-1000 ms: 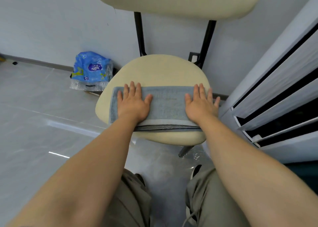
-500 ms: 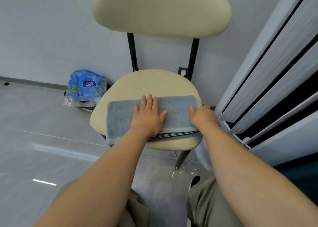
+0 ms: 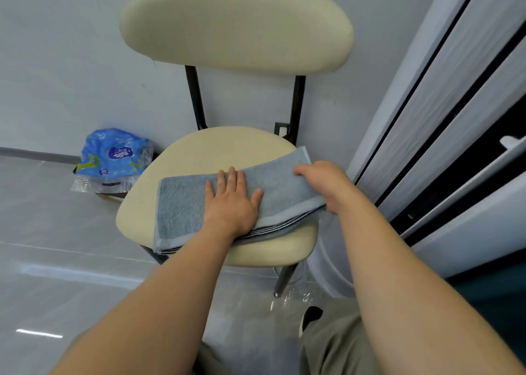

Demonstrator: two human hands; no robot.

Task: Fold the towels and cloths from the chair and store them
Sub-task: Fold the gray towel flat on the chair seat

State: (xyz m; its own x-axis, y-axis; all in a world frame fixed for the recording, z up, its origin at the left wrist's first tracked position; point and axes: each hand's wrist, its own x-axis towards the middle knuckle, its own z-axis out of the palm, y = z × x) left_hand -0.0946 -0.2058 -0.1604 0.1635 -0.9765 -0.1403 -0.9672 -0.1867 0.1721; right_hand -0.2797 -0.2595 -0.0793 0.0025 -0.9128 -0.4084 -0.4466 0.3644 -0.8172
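One blue-grey towel (image 3: 182, 204) lies folded into a long strip across the seat of the one cream chair (image 3: 216, 147). My left grip (image 3: 232, 201) lies flat and wide on its middle, fingers straight. My right grip (image 3: 321, 184) is curled round the towel's right end, which is raised off the seat. One blue plastic pack (image 3: 113, 158) sits on the floor by the wall.

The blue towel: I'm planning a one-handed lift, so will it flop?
Probably floppy: the blue towel bends upward where the right hand grips its end. Folded layers may slip apart; the left hand presses them flat.
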